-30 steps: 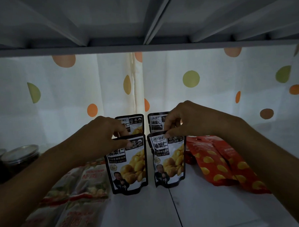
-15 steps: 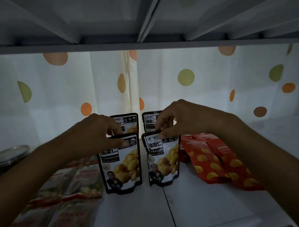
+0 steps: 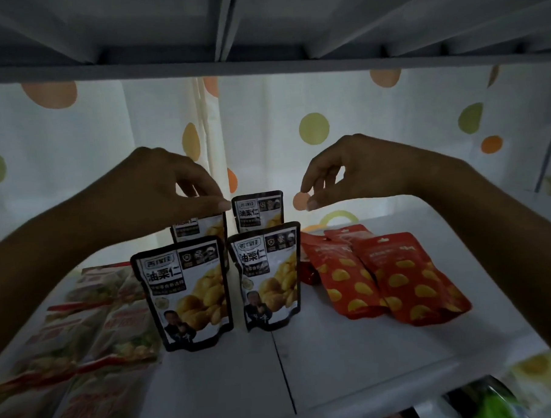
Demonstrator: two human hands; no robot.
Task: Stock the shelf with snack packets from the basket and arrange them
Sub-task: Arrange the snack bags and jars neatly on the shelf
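Four black snack packets with yellow kernels stand upright on the white shelf board [image 3: 337, 364], two rows of two. The front left packet [image 3: 186, 295] and the front right packet [image 3: 267, 275] stand free, untouched. My left hand [image 3: 169, 188] hovers above the front left one, its loosely curled fingertips covering the top of the back left packet [image 3: 202, 227]; whether they touch it I cannot tell. My right hand [image 3: 348, 171] is raised to the right of the back right packet [image 3: 258, 209], thumb and fingers loosely curled round nothing.
Red packets with yellow spots [image 3: 384, 280] lie flat to the right of the black ones. Pale packets with red bands [image 3: 99, 327] lie flat on the left. A dotted curtain [image 3: 391, 134] hangs behind. The upper shelf [image 3: 261, 65] is close overhead. Goods show on a lower level [image 3: 484, 398].
Both hands have let go of the two front packets and lifted off them; the right hand has also moved away to the right. The packets stay upright.
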